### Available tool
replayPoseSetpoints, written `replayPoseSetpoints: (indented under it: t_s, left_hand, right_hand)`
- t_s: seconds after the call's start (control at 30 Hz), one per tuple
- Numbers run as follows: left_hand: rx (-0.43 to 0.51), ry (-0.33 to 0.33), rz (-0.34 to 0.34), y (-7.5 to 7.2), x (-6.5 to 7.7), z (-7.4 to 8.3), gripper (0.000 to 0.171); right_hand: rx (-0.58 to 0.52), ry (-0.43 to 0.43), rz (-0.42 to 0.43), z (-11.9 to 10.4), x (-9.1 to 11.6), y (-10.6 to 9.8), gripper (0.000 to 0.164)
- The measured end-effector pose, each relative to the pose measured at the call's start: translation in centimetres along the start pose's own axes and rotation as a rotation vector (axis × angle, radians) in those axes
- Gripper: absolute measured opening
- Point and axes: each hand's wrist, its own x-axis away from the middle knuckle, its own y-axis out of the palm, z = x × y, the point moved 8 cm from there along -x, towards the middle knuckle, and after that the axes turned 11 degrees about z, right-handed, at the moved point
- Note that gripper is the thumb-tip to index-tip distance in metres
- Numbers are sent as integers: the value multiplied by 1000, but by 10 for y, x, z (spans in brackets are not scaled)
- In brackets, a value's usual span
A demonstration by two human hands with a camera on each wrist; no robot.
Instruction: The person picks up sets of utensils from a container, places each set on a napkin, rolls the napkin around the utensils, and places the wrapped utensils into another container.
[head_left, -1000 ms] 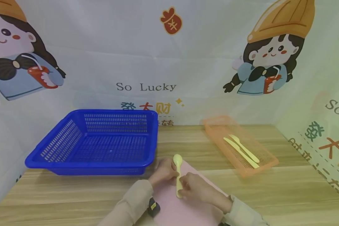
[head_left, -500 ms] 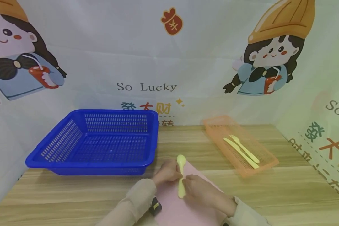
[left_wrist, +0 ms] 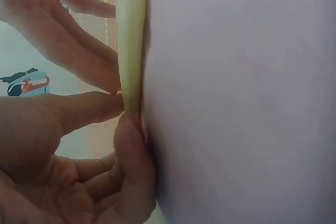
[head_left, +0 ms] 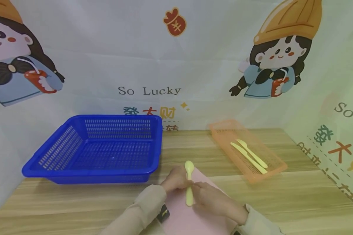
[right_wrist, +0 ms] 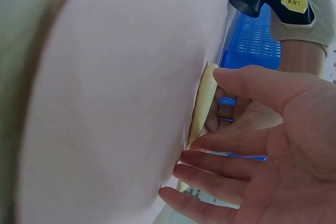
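A pale yellow spoon [head_left: 189, 196] lies over a flat pink sheet [head_left: 200, 225], its bowl pointing away from me. My left hand [head_left: 176, 179] pinches the spoon's handle between thumb and index finger, which shows in the left wrist view around the narrow part of the handle [left_wrist: 131, 40]. From the other side my right hand [head_left: 213, 199] comes up to the handle. Its fingers are nearly straight in the right wrist view, with the thumb [right_wrist: 247, 82] right at the handle's end and the fingertips down at the pink surface.
A blue plastic basket [head_left: 91, 171] stands at the left. On the right sits a narrow orange basket [head_left: 254, 178], which holds a yellow knife [head_left: 257, 165] and a fork-like piece [head_left: 258, 159]. Behind the wooden table [head_left: 297, 186] hangs a printed white cloth [head_left: 206, 58].
The spoon has shifted slightly right and now points straighter away from me. Both hands moved right with it. My right fingers have gone from pinching the handle to lying straighter beside it.
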Motion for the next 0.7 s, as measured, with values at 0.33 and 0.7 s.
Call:
replayPoseSetpoints:
  t_s: [0.33, 0.7]
  left_hand:
    - [-14, -41, 0, -4, 3, -6, 28]
    - [-45, -68, -7, -4, 5, -10, 26]
  right_hand:
    - [10, 43, -37, 2, 2, 2, 46]
    - [58, 28, -42, 0, 1, 2, 43]
